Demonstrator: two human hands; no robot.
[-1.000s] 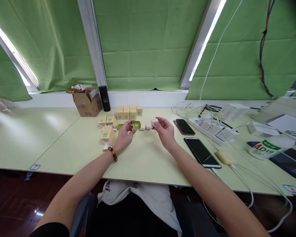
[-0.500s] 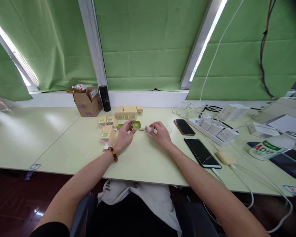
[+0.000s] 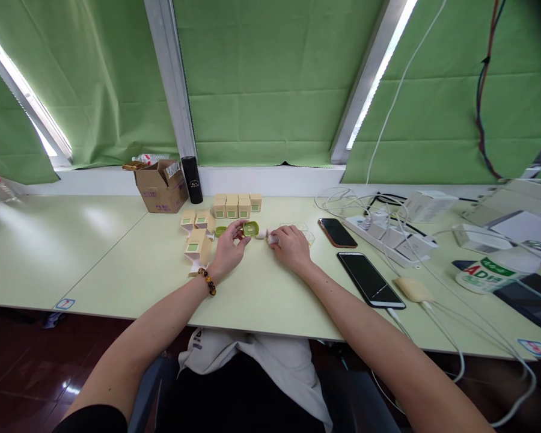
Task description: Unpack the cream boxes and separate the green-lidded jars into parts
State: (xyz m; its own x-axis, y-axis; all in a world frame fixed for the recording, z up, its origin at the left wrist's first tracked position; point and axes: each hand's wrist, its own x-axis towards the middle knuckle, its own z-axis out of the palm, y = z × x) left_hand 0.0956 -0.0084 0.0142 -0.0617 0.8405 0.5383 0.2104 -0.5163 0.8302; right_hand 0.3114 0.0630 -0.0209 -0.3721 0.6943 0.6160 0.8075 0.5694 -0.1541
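My left hand [image 3: 229, 248] pinches a small green round lid [image 3: 250, 228] just above the pale green table [image 3: 117, 264]. My right hand [image 3: 290, 246] rests low on the table with its fingers curled round a small white jar [image 3: 273, 239]. Another small white piece [image 3: 260, 234] lies between the two hands. A second green lid [image 3: 220, 231] lies on the table by my left thumb. Small tan boxes [image 3: 197, 245] with green labels lie left of my left hand, one with its flap hanging out.
A row of tan boxes [image 3: 237, 205] stands behind the hands, with a cardboard carton [image 3: 161, 187] and a black bottle [image 3: 192, 179] at the back left. Two phones [image 3: 368, 278] [image 3: 337, 232], a power strip [image 3: 390, 237], cables and white boxes crowd the right side.
My right hand has come down from a raised position to the table and moved left, bringing the white jar close to the green lid. My left hand has stayed put.
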